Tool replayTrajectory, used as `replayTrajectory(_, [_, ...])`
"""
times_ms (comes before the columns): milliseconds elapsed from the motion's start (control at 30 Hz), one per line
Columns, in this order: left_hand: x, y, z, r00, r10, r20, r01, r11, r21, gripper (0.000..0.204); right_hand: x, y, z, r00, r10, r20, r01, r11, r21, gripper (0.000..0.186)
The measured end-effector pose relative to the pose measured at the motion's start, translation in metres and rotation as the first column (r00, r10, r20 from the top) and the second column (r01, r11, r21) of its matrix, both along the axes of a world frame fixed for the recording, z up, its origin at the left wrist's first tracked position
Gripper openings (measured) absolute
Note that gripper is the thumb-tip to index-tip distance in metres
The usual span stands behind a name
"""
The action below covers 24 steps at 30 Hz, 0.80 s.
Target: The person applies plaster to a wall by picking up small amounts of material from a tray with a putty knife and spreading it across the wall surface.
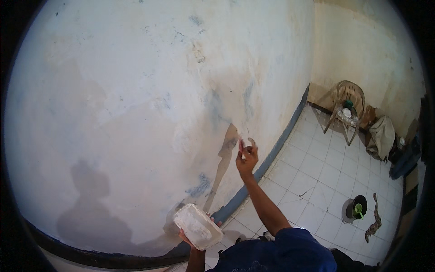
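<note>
Head view: right hand (pixel 246 162) (half-curled) pinches a reddish piece (pixel 241 145).

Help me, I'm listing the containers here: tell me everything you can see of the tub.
The tub is off-white, roughly rectangular with rounded corners, apparently plastic. Whitish material coats its inside unevenly. It is held near the wall, opening toward the camera; any tilt is unclear. The left hand supports it, fingers showing at opposite edges.
</note>
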State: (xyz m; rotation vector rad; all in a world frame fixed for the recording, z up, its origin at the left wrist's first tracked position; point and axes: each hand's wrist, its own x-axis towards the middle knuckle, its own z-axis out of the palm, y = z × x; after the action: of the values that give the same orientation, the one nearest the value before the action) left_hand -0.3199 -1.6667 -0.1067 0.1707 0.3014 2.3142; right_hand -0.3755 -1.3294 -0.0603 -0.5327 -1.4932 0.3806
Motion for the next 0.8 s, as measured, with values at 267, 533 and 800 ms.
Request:
replayTrajectory(267, [-0.003, -0.003, -0.010, 0.998, 0.007, -0.065, -0.013, 0.996, -0.093, 0.099, 0.002, -0.087, -0.095, 0.960, 0.179, 0.216, -0.183, 0.983, 0.000, 0.036])
replayTrajectory(533, [-0.007, 0.002, -0.007, 0.989, -0.053, -0.135, 0.046, 0.997, -0.058, 0.099, 0.017, 0.004, -0.027, 0.998, -0.010, 0.061, 0.011, 1.000, -0.023, 0.042])
replayTrajectory(800, [-0.006, 0.005, -0.017, 1.000, 0.007, -0.025, -0.008, 0.998, -0.063, 0.098, 0.004, -0.090, -0.112, 0.918, 0.127, 0.375, -0.164, 0.984, 0.069, 0.046])
